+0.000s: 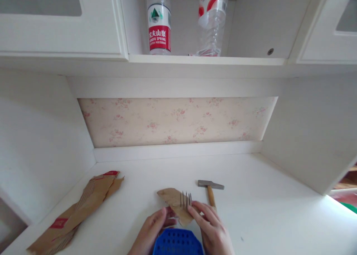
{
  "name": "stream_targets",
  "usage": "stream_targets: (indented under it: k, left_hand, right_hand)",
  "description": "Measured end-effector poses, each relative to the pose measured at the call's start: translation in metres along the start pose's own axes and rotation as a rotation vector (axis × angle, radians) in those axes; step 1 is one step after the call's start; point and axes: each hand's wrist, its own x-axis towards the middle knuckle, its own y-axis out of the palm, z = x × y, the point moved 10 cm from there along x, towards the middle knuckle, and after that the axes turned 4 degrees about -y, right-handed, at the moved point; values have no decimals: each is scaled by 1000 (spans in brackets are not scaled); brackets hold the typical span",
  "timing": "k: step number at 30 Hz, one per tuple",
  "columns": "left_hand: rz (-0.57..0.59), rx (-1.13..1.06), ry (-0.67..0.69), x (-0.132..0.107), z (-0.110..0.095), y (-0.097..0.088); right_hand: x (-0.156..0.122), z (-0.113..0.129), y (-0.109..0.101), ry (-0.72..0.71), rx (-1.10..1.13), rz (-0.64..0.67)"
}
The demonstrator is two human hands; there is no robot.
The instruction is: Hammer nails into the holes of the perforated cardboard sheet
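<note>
My right hand has its fingers closed on a metal fork, whose tines point up and away from me. Behind the tines is a torn piece of brown cardboard. My left hand has curled fingers at the lower left edge of that piece and appears to grip it. The fork's handle is hidden by the right hand. Between my wrists, close to me, is a blue plastic basket with holes. Just beyond the right hand lies a hammer with a wooden handle, partly covered by the hand.
A long torn strip of cardboard lies on the left of the white tabletop. Side panels and a floral back wall enclose it. On the shelf overhead stand a red-and-white labelled bottle and another clear bottle.
</note>
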Motion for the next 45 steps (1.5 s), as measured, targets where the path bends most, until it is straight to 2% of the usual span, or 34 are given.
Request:
stream_targets:
  k: [2,4,6,10,14,18,20,24,31,35,40,45]
  left_hand:
    - [72,1,23,-2,-5,11]
    - [90,10,44,-3,-9,15]
    - [74,9,56,-2,-11,12]
    - [-3,-85,20,7,-4,-2]
    - [-69,-150,-2,9,3,-11]
    - [-16,-90,20,8,-1,-6]
    - [5,-25,17,8,-1,-4]
    - [50,31,25,10,-2,-1]
    - [173,45,130,3,-12,15]
    - [186,83,124,8,-8,12]
    - [229,1,84,9,-4,16]
    - [204,-50,81,11,-2,12]
  right_hand:
    - [4,10,8,-77,-37,90]
    - [7,20,20,-146,-60,206]
    - [10,26,27,-174,-31,280]
    - [11,29,31,-174,38,330]
    - [10,21,31,-62,53,290]
    - [8,2,28,147,16,183]
    - [7,-2,29,193,16,167]
    - [9,3,30,153,31,173]
    - [13,17,28,17,-5,178]
    - [15,22,29,-37,-30,186]
    - [15,23,33,-71,-66,218]
    - [10,16,37,-57,-109,203]
